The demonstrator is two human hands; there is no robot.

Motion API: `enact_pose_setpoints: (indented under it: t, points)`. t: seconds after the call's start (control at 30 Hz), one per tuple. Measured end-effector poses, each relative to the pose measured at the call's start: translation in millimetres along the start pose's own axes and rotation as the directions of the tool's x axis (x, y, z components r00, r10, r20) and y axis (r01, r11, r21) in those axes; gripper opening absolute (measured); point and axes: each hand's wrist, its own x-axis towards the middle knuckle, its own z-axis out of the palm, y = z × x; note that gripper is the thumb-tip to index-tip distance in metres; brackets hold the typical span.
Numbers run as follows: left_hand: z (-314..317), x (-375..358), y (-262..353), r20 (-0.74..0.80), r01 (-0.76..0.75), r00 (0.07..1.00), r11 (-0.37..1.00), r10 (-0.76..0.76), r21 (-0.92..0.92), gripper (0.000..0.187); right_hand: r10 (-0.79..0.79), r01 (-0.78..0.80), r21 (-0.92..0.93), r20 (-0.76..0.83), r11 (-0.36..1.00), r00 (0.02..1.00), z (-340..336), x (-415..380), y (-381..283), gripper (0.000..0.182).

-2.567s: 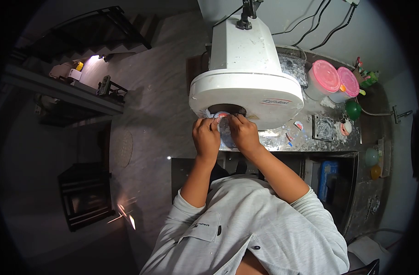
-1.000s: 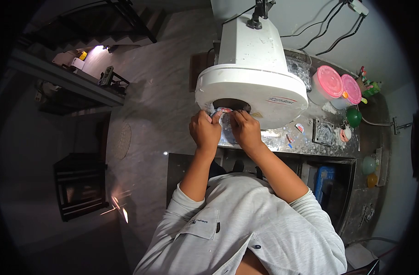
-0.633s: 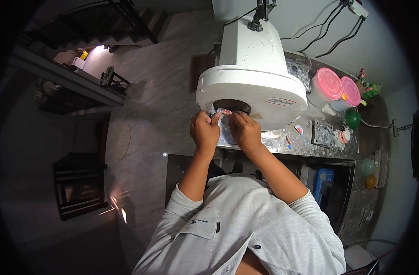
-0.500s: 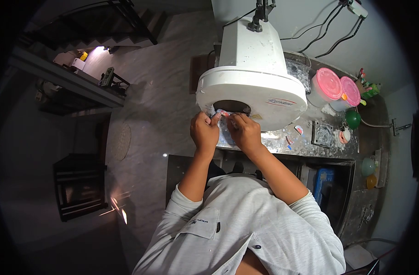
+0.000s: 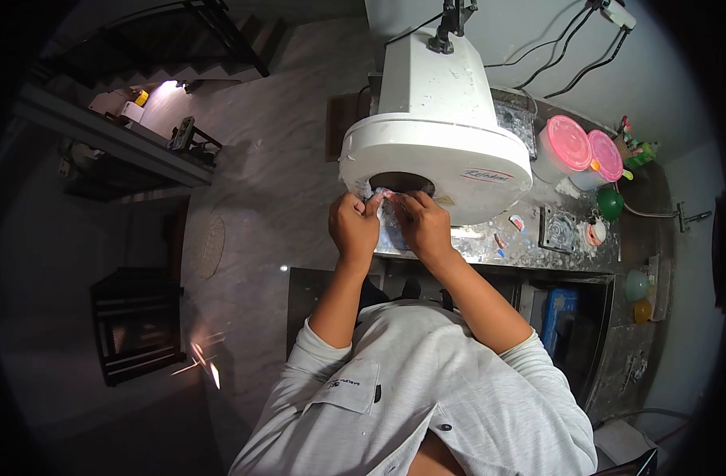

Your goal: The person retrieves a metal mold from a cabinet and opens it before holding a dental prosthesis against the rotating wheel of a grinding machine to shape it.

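Observation:
At the dark opening of a white dental model trimmer (image 5: pixel 434 147), both my hands pinch one small pink and white dental model piece (image 5: pixel 387 193). My left hand (image 5: pixel 353 225) closes on its left side, thumb and fingertips pressed together. From the right, my right hand (image 5: pixel 426 230) grips the same piece with curled fingers. Fingertips hide much of it, and it sits right at the lower rim of the opening. Below the opening, whitish wet residue marks the metal counter (image 5: pixel 458 247).
To the right on the counter lie small coloured pieces (image 5: pixel 517 223), a dark square tray (image 5: pixel 556 229) and a pink and white dental model (image 5: pixel 595 232). Farther back stand pink-lidded tubs (image 5: pixel 568 143), a green ball (image 5: pixel 610 204) and a tap (image 5: pixel 691 217). Cables (image 5: pixel 565 63) hang along the wall.
The piece has shifted slightly between my fingertips at the opening. Both hands stay in nearly the same place.

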Motion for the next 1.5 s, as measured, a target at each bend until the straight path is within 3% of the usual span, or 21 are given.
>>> enact_pose_setpoints:
  t: [0.07,0.13,0.17,0.2,0.23,0.27,0.33,0.4,0.43,0.47,0.77,1.03,1.5]
  points:
    - [-3,0,2,0.004,-0.003,1.000,1.000,0.003,0.000,0.047,0.032,-0.032,0.011,0.011,0.999,0.999,-4,-1,-1,0.011]
    - [-10,1,1,0.179,0.079,0.982,0.989,-0.056,-0.123,0.043,0.060,-0.061,0.022,0.022,0.998,0.998,-12,1,-8,0.012]
    - [-13,1,1,0.178,0.079,0.982,0.989,-0.056,-0.125,0.043,0.181,-0.185,0.086,0.054,0.979,0.982,-16,1,-12,0.014]
    - [-18,0,1,0.170,-0.014,0.984,0.984,0.044,-0.176,0.038,0.300,-0.311,0.143,0.095,0.940,0.949,-21,1,-15,0.015]
    - [-21,-3,2,0.158,-0.106,0.977,0.969,0.144,-0.225,0.033,0.302,-0.313,0.140,0.097,0.939,0.948,-23,2,-16,0.015]
    - [-24,-5,3,0.160,-0.103,0.977,0.969,0.141,-0.226,0.033,0.286,-0.301,0.112,0.130,0.947,0.949,-26,3,-15,0.016]
    - [-29,-8,9,0.155,-0.205,0.956,0.946,0.249,-0.252,0.014,0.271,-0.287,0.084,0.164,0.954,0.949,-26,1,-15,0.018]
    - [-29,-13,9,0.148,-0.258,0.943,0.937,0.297,-0.236,0.012,0.228,-0.240,0.054,0.171,0.969,0.958,-21,-3,-12,0.018]
    - [-30,-15,9,0.142,-0.309,0.928,0.926,0.343,-0.218,0.014,0.226,-0.239,0.054,0.173,0.970,0.959,-20,-4,-11,0.018]
    - [-29,-18,1,0.210,-0.289,0.916,0.925,0.342,-0.245,0.023,0.219,-0.232,0.058,0.181,0.971,0.959,-18,-5,-10,0.019]
    - [-30,-28,3,0.241,-0.303,0.898,0.915,0.367,-0.266,0.045,0.198,-0.201,-0.006,0.198,0.980,0.960,-18,-2,-15,0.022]
    - [-32,-34,8,0.237,-0.290,0.900,0.908,0.367,-0.304,0.048,0.251,-0.258,0.004,0.201,0.966,0.947,-16,-6,-16,0.019]
    - [-31,-38,5,0.264,-0.330,0.880,0.908,0.395,-0.258,0.056,0.195,-0.211,0.081,0.171,0.974,0.966,-13,-7,-15,0.025]
